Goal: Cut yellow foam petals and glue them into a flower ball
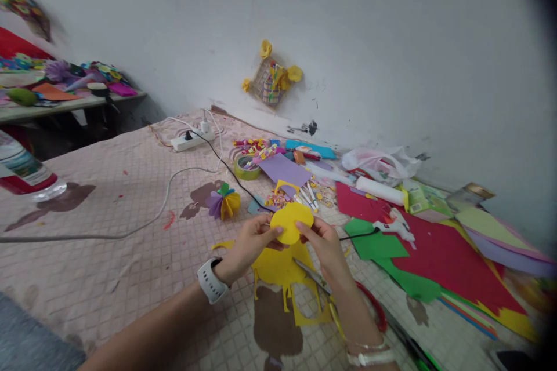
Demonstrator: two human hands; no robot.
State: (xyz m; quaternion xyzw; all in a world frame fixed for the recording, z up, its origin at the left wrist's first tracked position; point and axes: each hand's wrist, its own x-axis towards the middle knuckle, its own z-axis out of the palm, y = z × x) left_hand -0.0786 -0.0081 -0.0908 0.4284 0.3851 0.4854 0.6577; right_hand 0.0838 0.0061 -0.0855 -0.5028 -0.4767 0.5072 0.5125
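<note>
A round yellow paper disc (290, 224) is held up between my two hands over the table. My left hand (256, 240) pinches its left edge, thumb on top. On its right edge, my right hand (322, 239) grips with thumb and fingers. Beneath them lies a cut yellow sheet (274, 266) with round gaps and thin strips. Scissors (314, 276) rest on that sheet, their handles partly hidden by my right forearm. To the left stands a small multicoloured paper ball (224, 203) of folded petals.
Right of my hands are a glue gun (394, 226), red sheets (452, 261) and green sheets (378, 240). Behind are a tape roll (246, 167), a purple sheet (285, 171) and a power strip (194, 140). Cords cross the table. A bottle (26, 168) stands left.
</note>
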